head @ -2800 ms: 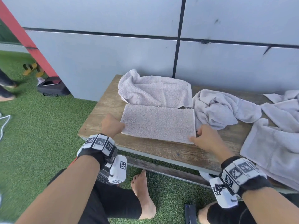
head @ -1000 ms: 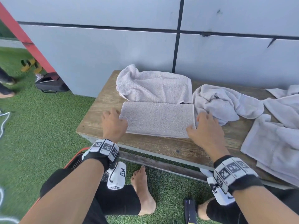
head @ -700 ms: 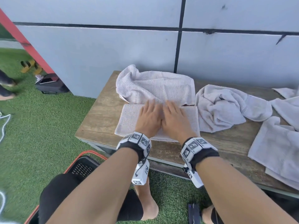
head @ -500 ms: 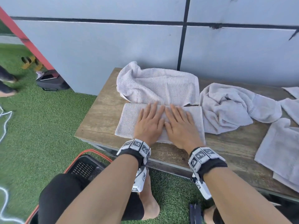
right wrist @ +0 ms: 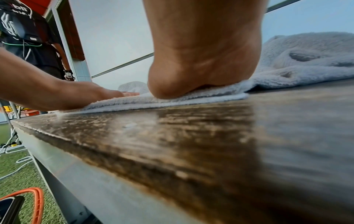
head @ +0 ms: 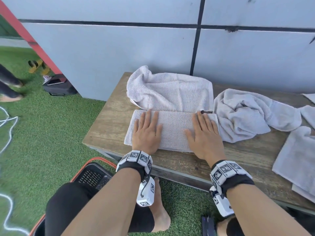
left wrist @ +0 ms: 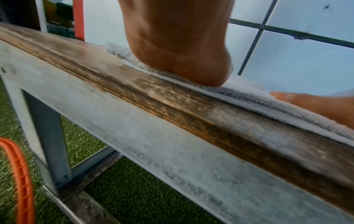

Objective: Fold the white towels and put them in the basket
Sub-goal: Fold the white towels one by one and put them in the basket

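Note:
A folded white towel (head: 172,128) lies flat near the front edge of the wooden bench (head: 105,126). My left hand (head: 146,132) presses palm-down on its left end with straight fingers. My right hand (head: 203,135) presses flat on its right end. In the left wrist view the heel of the left hand (left wrist: 182,60) sits on the folded towel (left wrist: 249,97). In the right wrist view the heel of the right hand (right wrist: 201,68) rests on the towel (right wrist: 172,100). A black basket with an orange rim (head: 92,174) stands on the grass below the bench, beside my left knee.
An unfolded towel (head: 170,91) lies behind the folded one, a crumpled one (head: 252,120) to its right, another (head: 296,160) at the far right. A grey wall (head: 136,48) backs the bench. A dark bag (head: 58,86) and white cord (head: 6,121) lie on the grass.
Both hands came from the towel's ends to its middle, pressed flat, then slid apart toward the left and right ends. The towel stays flat on the bench.

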The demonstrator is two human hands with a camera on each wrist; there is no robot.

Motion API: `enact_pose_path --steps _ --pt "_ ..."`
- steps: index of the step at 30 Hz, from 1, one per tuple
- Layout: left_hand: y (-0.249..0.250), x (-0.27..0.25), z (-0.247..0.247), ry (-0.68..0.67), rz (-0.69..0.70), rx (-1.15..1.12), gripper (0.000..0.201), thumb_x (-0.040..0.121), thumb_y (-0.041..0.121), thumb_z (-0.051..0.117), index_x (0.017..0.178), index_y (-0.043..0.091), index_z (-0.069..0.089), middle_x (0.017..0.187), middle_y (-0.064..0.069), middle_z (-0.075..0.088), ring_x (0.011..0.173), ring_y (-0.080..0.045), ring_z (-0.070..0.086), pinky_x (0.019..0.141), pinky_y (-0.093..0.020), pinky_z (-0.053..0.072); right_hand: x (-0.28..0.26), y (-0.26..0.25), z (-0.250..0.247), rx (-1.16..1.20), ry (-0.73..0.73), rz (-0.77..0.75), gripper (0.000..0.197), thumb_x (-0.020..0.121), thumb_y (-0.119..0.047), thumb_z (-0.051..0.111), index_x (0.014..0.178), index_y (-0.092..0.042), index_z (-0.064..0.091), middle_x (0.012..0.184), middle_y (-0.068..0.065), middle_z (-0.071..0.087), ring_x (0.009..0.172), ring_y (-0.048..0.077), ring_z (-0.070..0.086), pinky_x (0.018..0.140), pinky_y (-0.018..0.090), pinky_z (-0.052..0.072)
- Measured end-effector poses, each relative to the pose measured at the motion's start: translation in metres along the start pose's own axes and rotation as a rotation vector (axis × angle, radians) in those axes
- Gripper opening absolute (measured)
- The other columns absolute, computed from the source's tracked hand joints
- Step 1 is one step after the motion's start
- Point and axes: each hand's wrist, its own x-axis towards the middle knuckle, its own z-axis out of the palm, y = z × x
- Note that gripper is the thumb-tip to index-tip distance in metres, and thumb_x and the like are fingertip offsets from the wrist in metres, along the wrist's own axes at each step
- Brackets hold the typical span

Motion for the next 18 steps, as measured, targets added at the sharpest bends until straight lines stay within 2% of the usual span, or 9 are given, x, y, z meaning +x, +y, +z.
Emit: enact_pose_path --steps 5,11,13,15,18 --pt "-0.006 -0.006 -0.006 -0.003 -0.158 0.003 0.062 0.103 0.055 0.013 0.159 0.033 -0.002 0.168 0.003 -0.006 0.154 -0.016 -0.007 0.124 -0.045 -0.001 -0.010 0.009 -0.002 0.010 -0.001 0.058 0.070 0.099 -0.058 0.010 0.159 -0.022 0.002 0.167 -0.007 -0.006 0.152 0.011 -0.012 0.124 0.042 -0.004" --pt "-0.011 -0.019 -0.017 -0.033 -0.438 -0.049 0.083 0.099 0.062 0.019 0.158 0.008 -0.002 0.167 -0.012 0.000 0.153 -0.028 0.000 0.124 -0.046 0.004 -0.030 0.003 -0.007 -0.124 -0.009 0.037 0.069 0.101 -0.055 0.007 0.159 -0.017 0.003 0.167 -0.001 -0.005 0.152 0.015 -0.012 0.120 0.047 -0.016" --pt "-0.009 -0.026 -0.027 -0.009 -0.500 -0.024 0.083 0.098 0.060 0.027 0.156 0.004 0.009 0.160 -0.017 0.013 0.148 -0.035 0.012 0.122 -0.049 0.012 -0.040 0.002 -0.009 -0.154 0.000 -0.006 0.066 0.103 -0.051 0.008 0.159 -0.018 0.000 0.166 -0.001 -0.006 0.152 0.016 -0.015 0.119 0.048 -0.017" --pt "-0.005 -0.033 -0.037 -0.005 -0.513 -0.007 0.077 0.097 0.057 0.036 0.148 0.001 0.024 0.148 -0.018 0.027 0.138 -0.035 0.026 0.115 -0.049 0.022 -0.050 0.002 -0.009 -0.166 -0.006 -0.062 0.063 0.103 -0.048 0.005 0.158 -0.018 -0.002 0.166 -0.001 -0.007 0.151 0.017 -0.017 0.119 0.049 -0.017" --pt "-0.003 -0.039 -0.052 -0.042 -0.542 -0.029 0.069 0.095 0.049 0.049 0.140 -0.002 0.038 0.143 -0.019 0.036 0.133 -0.035 0.034 0.110 -0.048 0.030 -0.059 -0.001 -0.009 -0.170 -0.053 -0.117 0.065 0.101 -0.047 0.000 0.158 -0.018 -0.002 0.166 -0.001 -0.008 0.152 0.017 -0.015 0.121 0.050 -0.012"
